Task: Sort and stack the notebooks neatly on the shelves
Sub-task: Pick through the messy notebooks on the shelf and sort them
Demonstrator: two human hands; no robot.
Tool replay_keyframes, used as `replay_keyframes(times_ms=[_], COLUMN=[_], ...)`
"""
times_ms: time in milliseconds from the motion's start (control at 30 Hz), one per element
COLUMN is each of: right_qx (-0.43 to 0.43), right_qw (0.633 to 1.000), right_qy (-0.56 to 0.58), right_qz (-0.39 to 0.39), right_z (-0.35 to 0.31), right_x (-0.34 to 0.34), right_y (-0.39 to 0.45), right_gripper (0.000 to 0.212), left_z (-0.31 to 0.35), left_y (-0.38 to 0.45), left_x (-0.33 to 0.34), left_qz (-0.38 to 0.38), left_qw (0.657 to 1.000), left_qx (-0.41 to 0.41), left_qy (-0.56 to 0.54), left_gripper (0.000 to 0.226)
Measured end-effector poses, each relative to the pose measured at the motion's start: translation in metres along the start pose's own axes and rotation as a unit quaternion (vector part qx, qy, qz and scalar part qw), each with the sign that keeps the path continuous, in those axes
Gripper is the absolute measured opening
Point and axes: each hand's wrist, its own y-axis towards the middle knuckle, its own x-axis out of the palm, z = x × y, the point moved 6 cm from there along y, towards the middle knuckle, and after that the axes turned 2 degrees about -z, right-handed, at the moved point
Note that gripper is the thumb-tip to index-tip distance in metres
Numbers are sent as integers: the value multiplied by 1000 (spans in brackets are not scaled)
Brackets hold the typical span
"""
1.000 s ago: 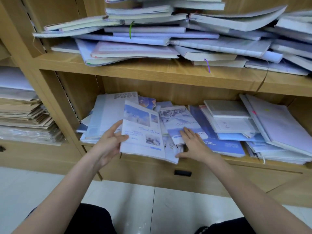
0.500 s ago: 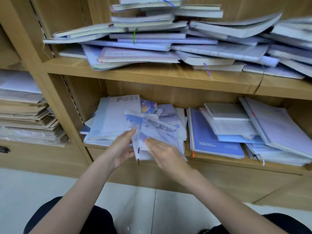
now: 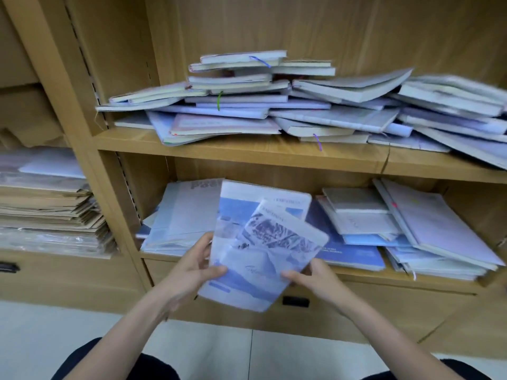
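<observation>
left hand [image 3: 196, 270]: we see it pinching the held notebooks' left edge
right hand [image 3: 311, 278]: grips their lower right corner
held notebooks [image 3: 260, 248]: two, fanned, lifted before lower shelf [image 3: 356, 274]
upper shelf [image 3: 247, 150]: we see a messy pile [image 3: 288, 105]

Even, soft indoor light, no harsh glare. Shadow darkens the lower shelf [image 3: 356, 272] recess. Motion blur smears the right-edge notebooks [image 3: 452, 91]; wide-angle distortion bends the frame's edges.
</observation>
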Motion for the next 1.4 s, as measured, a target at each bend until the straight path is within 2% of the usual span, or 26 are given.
replay_keyframes(times_ms=[67,200,233,300,400,500,567,633,700,800,867,933,1000,1067,1133,1200,1267,1333,1400], right_qx=[-54,-149,-177,-225,-244,-267,-277,-274,-229,-93,-69,-99,-143,-176,-143,-66,-29,-56,-83], right_qw=[998,983,978,968,964,950,939,929,940,979,988,986,970,925,883,860,841,805,740], right_qy=[-7,15,32,56,55,57,82,93,84,10,16,21,-75,-241,-392,-484,-527,-575,-648], right_qz=[39,108,108,94,94,151,187,230,238,179,139,130,180,236,214,150,121,132,158], right_z=[-24,-96,-118,-160,-210,-263,-300,-337,-359,-362,-360,-357,-352,-348,-333,-307,-289,-282,-285], right_x=[0,-10,-12,-16,-32,-63,-83,-98,-106,-99,-95,-98,-116,-144,-161,-169,-168,-162,-152], right_y=[-4,-15,-20,-28,-25,-6,20,50,91,140,149,142,121,97,84,83,83,86,85], right_gripper=[17,9,14,40,68,64,50,40,36,42,50,44,33,29,34,53,63,50,29], left_z=[23,79,94,123,172,229,269,302,317,316,298,283,282,278,270,265,259,255,255], left_y=[-6,-14,-14,-9,9,29,42,52,57,71,91,105,100,99,109,120,132,141,148], left_x=[-2,-3,-1,5,17,21,12,-6,-20,-19,-15,-18,-13,5,24,44,55,57,55], left_qz=[18,38,40,42,58,63,120,204,263,272,239,254,302,309,289,278,280,288,298], left_qw=[998,990,985,977,967,966,956,919,873,783,738,679,619,545,487,472,479,479,467], left_qx=[41,137,167,208,241,243,266,305,338,375,310,253,296,368,392,390,362,329,321], left_qy=[41,23,17,-22,-59,-66,26,141,231,416,549,641,662,688,725,740,749,761,768], left_gripper=[51,47,47,46,34,24,23,39,45,47,53,53,51,58,75,86,91,92,93])
